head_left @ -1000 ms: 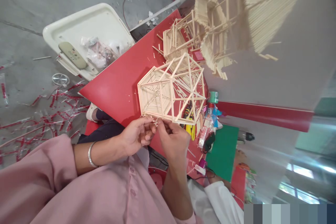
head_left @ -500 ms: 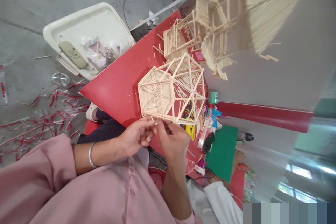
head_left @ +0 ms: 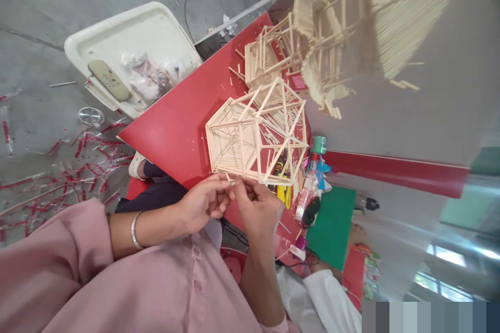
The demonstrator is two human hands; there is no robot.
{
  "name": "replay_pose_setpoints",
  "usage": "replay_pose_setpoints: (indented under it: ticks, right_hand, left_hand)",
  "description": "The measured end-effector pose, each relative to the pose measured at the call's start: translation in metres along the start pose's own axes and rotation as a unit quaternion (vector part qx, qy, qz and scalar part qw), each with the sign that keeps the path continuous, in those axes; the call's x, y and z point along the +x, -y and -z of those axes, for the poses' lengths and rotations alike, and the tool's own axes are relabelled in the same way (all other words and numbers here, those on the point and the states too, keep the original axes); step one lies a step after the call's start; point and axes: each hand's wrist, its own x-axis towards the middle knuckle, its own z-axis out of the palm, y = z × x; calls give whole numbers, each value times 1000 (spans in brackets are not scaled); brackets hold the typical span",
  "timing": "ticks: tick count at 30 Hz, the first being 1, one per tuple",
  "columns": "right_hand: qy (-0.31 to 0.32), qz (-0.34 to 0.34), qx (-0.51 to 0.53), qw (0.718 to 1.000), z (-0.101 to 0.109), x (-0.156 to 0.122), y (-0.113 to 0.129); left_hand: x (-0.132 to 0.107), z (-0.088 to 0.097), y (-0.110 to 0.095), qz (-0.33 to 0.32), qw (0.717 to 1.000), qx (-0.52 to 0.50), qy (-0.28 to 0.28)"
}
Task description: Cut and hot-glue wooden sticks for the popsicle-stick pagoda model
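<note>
My left hand (head_left: 207, 200), with a silver bangle on the wrist, has its thumb and fingers bent together in a pinch. Against its fingertips, my right hand (head_left: 258, 205) pinches too. A tiny pale bit shows where they meet, too small to name. Just beyond the fingers stands a lantern-like frame of thin wooden sticks (head_left: 258, 153), with a closely laid polygonal base (head_left: 222, 138) and open triangular bracing. The hands are at its near edge; whether they touch it I cannot tell. Loose wooden sticks (head_left: 270, 127) show through the frame.
The frame is on a red table (head_left: 167, 135). Behind it stands a taller stick structure (head_left: 328, 31). Yellow-handled tool (head_left: 284, 195), green can (head_left: 318, 144) and green board (head_left: 332, 226) lie to the right. A white tray (head_left: 117, 23) holds plastic bags. A white-sleeved person (head_left: 328, 296) sits nearby.
The view has shifted very slightly. Both hands keep the same pinch at the frame's near edge, and the stick frame stays in place.
</note>
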Motion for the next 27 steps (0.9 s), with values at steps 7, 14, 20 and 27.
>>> replay_pose_setpoints:
  ticks: [7,14,20,27]
  right_hand:
    - [56,-80,50,994,5,5,5]
    - [72,-103,54,991,6,7,5]
    - [74,-101,56,991,6,7,5]
    - [69,-93,77,990,3,6,2]
  left_hand:
    - [0,1,0,-6,1000,10,9]
    - [0,2,0,-7,1000,12,12]
    - [0,2,1,-4,1000,15,13]
    - [0,3,0,-11,1000,13,16]
